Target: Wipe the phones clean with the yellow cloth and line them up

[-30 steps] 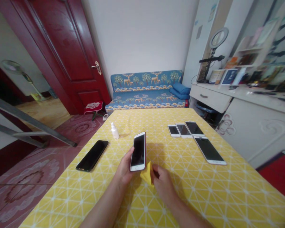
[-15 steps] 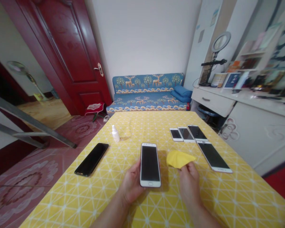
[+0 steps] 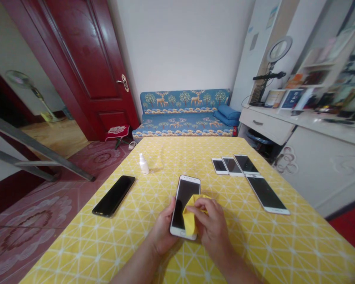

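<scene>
My left hand (image 3: 164,228) grips a white-framed smartphone (image 3: 182,197) from its left side and underneath, screen up and slightly tilted. In my right hand (image 3: 211,221) a yellow cloth (image 3: 190,221) is pinched between thumb and fingers. The cloth lies over the lower right part of the phone and hides that part of the screen. To the left, a black smartphone (image 3: 114,196) rests flat on the table. Behind it stands a small white spray bottle (image 3: 143,164).
Several white-framed phones, among them a large one (image 3: 267,194) and a small one (image 3: 219,166), lie at the right of the table with its yellow patterned cloth (image 3: 177,154). Beyond are a blue sofa (image 3: 180,122) and a white dresser (image 3: 266,122).
My right hand has brought the yellow cloth left onto the phone's screen. In my left hand the phone has turned a little, its top leaning right.
</scene>
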Demonstrator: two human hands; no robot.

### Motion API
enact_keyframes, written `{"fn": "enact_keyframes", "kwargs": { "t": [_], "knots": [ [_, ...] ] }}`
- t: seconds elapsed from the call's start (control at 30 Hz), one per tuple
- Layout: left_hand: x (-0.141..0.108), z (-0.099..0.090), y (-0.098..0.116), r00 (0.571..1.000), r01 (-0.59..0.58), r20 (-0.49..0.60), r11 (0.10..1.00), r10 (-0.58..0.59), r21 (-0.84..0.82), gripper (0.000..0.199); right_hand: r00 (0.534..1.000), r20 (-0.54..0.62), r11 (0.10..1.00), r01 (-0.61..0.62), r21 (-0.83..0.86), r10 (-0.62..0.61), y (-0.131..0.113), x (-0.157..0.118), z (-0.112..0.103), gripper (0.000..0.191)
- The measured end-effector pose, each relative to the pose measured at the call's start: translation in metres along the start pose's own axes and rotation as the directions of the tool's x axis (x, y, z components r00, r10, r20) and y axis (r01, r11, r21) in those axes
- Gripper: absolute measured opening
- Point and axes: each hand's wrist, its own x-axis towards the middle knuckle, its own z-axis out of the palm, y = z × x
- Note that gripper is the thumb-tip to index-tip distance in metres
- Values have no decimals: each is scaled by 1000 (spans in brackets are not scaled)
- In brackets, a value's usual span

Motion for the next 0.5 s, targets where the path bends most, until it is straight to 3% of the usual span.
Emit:
{"fn": "enact_keyframes", "kwargs": {
  "t": [0.17,0.3,0.4,0.5],
  "knots": [
    [-2,-2,-7,988,133,50,971,-146,201,59,973,-142,981,-171,95,183,22,5,-10,33],
    [-2,-6,-13,974,143,121,938,-190,316,57,937,-194,955,-272,116,290,28,11,-18,36],
    [-1,-4,-16,972,143,131,930,-197,338,56,947,-204,967,-232,104,249,21,14,-17,39],
    [1,-2,-16,983,127,92,953,-157,274,58,986,-134,990,-88,111,103,2,13,-8,40]
  ]
}}
